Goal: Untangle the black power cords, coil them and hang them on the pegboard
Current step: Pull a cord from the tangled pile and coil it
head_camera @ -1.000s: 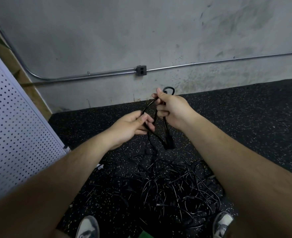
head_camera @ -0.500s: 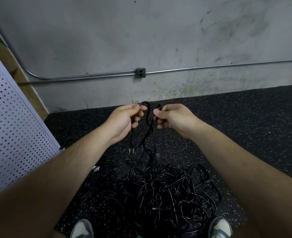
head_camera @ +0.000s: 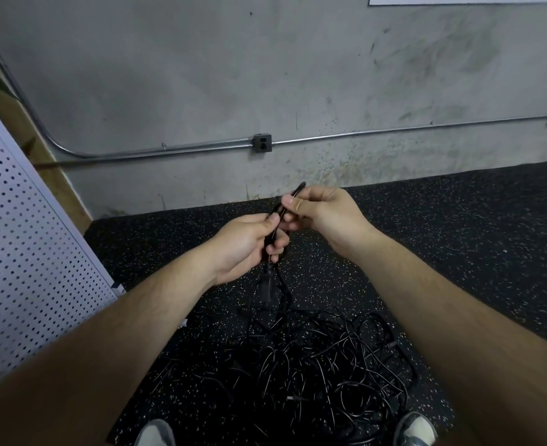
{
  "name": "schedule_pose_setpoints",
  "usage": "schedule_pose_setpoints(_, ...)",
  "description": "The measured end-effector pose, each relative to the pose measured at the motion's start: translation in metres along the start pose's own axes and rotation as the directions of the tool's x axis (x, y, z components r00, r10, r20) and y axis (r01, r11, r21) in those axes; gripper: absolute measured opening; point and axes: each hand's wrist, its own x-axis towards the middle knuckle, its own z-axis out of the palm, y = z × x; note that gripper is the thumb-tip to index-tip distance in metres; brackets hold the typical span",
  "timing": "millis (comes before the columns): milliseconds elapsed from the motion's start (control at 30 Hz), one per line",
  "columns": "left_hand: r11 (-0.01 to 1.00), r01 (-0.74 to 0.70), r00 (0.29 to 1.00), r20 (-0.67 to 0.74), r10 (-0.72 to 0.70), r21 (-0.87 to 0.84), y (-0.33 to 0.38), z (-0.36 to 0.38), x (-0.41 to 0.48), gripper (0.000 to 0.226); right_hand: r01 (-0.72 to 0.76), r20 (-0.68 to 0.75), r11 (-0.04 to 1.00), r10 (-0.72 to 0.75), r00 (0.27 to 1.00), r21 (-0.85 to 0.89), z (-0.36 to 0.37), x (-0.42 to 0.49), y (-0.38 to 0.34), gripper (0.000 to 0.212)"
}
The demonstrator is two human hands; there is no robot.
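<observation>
Above the tangled cords (head_camera: pixel 314 365) on the floor (head_camera: pixel 458 236), now drawn closer: gripping one cord (head_camera: pixel 298 189) in the left hand (head_camera: pixel 243 246), pinching its fold with the right hand (head_camera: pixel 326 217), barely starting to coil.

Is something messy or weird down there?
Yes. The black cords lie in one knotted heap on the floor, loops crossing everywhere. The left hand and right hand grip one cord above it; its plug dangles.
</observation>
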Motion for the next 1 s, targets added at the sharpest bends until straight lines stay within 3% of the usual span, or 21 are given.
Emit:
schedule_pose_setpoints(67,0.999,0.016,1.000,0.001,-0.016,0.040,0.002,0.002,-0.003,0.026,0.086,-0.076,0.945,-0.116,0.990,-0.317,-0.003,-0.001,0.001,0.029)
schedule_pose_setpoints(133,0.999,0.019,1.000,0.024,-0.019,0.036,0.005,0.002,-0.006,0.026,0.155,-0.136,0.792,-0.287,0.948,-0.590,-0.007,0.001,0.006,0.037)
schedule_pose_setpoints(200,0.999,0.032,0.998,0.061,-0.031,-0.014,0.009,0.000,-0.011,0.025,0.235,-0.078,0.683,-0.393,0.916,-0.692,-0.008,0.002,0.009,0.034)
schedule_pose_setpoints(267,0.997,0.032,0.995,0.097,-0.025,-0.072,0.014,0.000,-0.013,0.025,0.299,0.041,0.713,-0.355,0.934,-0.634,-0.006,0.003,0.012,0.032)
schedule_pose_setpoints(333,0.988,0.031,0.989,0.147,-0.009,-0.151,0.017,0.001,-0.016,0.025,0.267,0.101,0.837,-0.250,0.963,-0.477,0.002,-0.001,0.011,0.023)
schedule_pose_setpoints(500,0.940,0.039,0.952,0.299,0.068,-0.338,0.021,0.003,-0.019,0.028,0.162,0.063,0.955,-0.150,0.987,-0.249,0.017,-0.001,0.009,0.029)
schedule_pose_setpoints(633,0.950,-0.074,0.968,0.209,0.142,-0.303,0.026,0.006,-0.019,0.017,0.074,0.073,0.991,-0.066,0.995,-0.115,0.027,0.005,0.016,0.028)
schedule_pose_setpoints(700,0.950,-0.113,0.975,0.154,0.163,-0.290,0.026,0.008,-0.021,0.015,0.001,0.153,0.999,0.005,0.988,-0.042,0.033,0.001,0.022,0.019)
schedule_pose_setpoints(800,0.954,-0.148,0.978,0.105,0.181,-0.260,0.028,0.008,-0.022,0.018,-0.053,0.275,0.996,0.072,0.959,-0.077,0.046,-0.008,0.037,0.021)
schedule_pose_setpoints(933,0.951,-0.254,0.967,-0.053,0.249,-0.176,0.043,-0.010,-0.020,0.031,-0.012,0.336,0.946,0.126,0.933,-0.324,0.055,-0.013,0.054,0.042)
schedule_pose_setpoints(1000,0.945,-0.277,0.960,-0.097,0.264,-0.172,0.048,-0.022,-0.019,0.033,-0.038,0.372,0.924,0.190,0.909,-0.380,0.056,-0.015,0.060,0.039)
